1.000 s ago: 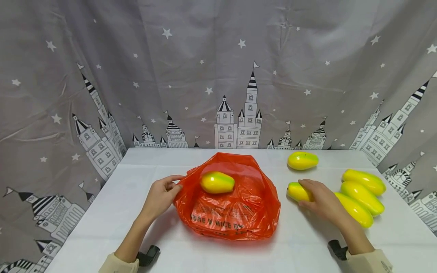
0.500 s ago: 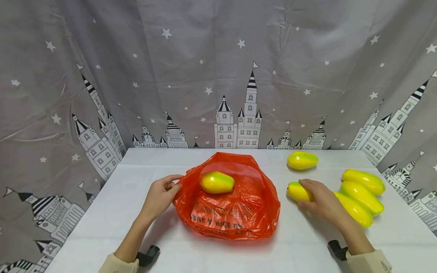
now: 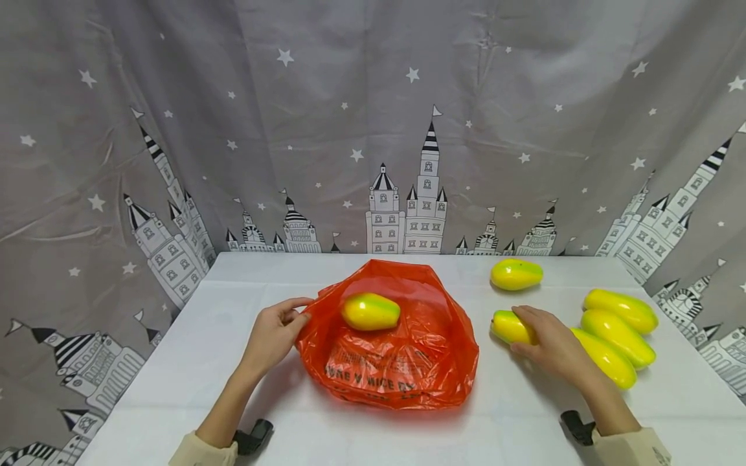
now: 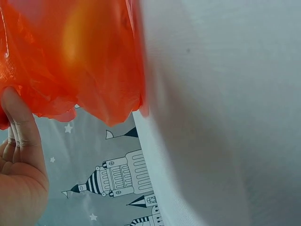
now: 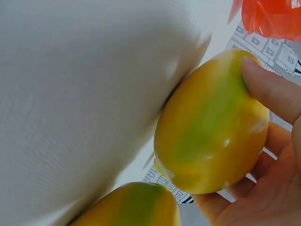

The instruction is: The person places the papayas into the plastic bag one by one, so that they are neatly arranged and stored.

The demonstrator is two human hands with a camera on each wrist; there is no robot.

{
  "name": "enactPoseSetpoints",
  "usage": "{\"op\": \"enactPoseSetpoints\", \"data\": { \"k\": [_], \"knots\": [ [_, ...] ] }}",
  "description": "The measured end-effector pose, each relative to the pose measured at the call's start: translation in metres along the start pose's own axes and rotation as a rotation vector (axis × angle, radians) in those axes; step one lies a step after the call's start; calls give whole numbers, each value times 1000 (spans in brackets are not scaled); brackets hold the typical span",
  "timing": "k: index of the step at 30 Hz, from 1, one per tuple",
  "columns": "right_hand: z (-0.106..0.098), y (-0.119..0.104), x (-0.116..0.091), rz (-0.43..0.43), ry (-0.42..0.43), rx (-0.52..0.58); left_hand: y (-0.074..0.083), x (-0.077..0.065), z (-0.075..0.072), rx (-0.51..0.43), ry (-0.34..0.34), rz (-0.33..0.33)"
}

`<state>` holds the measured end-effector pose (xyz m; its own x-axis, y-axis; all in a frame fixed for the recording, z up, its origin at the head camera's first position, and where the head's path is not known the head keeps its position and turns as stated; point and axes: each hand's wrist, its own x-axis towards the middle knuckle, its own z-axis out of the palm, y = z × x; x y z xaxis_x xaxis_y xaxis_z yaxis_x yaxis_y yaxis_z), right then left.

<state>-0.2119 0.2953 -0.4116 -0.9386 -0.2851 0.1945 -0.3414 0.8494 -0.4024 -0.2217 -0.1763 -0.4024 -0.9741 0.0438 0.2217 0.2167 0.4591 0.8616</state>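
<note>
On the table a red plastic bag (image 3: 402,362) stands with its mouth wide, facing up and forward. A yellow-green papaya (image 3: 371,311) is inside it, toward the left. My left hand (image 3: 275,335) pinches the bag's left rim; in the left wrist view the thumb presses the red film, while the fingers behind are partly hidden. To the right of the bag, my right hand (image 3: 550,343) holds another papaya (image 5: 211,127) that lies on the table. Its thumb is on one side and the fingers curl around the other, as the right wrist view shows.
One papaya (image 3: 516,274) lies alone at the back right. Several more, including a papaya (image 3: 619,336), lie grouped beyond my right wrist. A grey curtain (image 3: 350,129) printed with castles and stars hangs behind the white table (image 3: 192,362).
</note>
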Motion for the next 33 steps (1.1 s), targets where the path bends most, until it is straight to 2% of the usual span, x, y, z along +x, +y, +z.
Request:
{"op": "enactPoseSetpoints", "data": {
  "k": [16,23,27,33],
  "knots": [
    [-3,-3,-3,6,-12,40,-1,1,1,2,7,16],
    [-5,-6,-6,4,-12,66,0,1,1,-28,-2,22],
    [-7,-9,-7,-23,9,66,2,-1,1,-47,-4,23],
    [-10,-14,-8,-68,48,66,-1,0,2,-23,-3,27]
  ]
}}
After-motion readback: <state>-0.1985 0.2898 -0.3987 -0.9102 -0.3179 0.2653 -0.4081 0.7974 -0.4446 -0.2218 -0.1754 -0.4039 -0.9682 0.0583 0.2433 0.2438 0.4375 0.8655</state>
